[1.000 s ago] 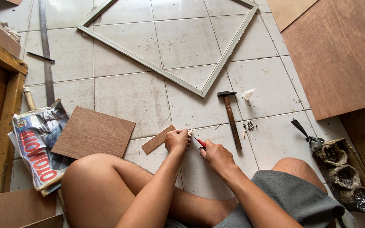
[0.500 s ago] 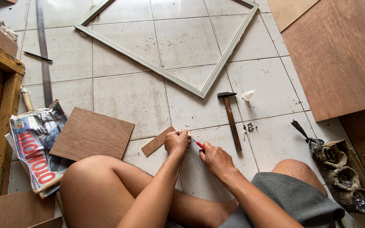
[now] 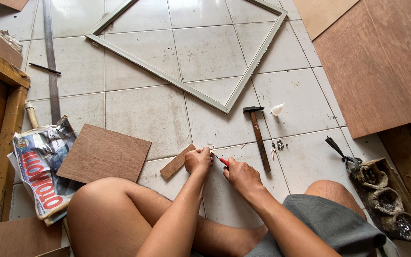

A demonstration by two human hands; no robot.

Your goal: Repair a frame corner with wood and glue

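1. Both hands meet low in the middle of the frame: my left hand [image 3: 198, 161] is curled shut on something small and pale that I cannot make out, and my right hand [image 3: 242, 176] is clamped on a red-handled thin tool [image 3: 221, 160] whose tip points at the left fist.
2. Just left of the left hand, touching it or nearly so, lies a small narrow strip of brown plywood [image 3: 177, 161] on the pale floor tiles [image 3: 148, 109].
3. I judge the step in hand to be trimming or marking the small piece pinched in my left fingers.
4. A steady left grip and a short, controlled stroke of the tool seem called for next.
5. Right of my hands lie a wooden-handled hammer [image 3: 258, 136] and a scatter of small dark nails [image 3: 278, 144]; a square brown plywood panel [image 3: 103, 153] lies at left, a pale wooden frame [image 3: 200, 93] above.
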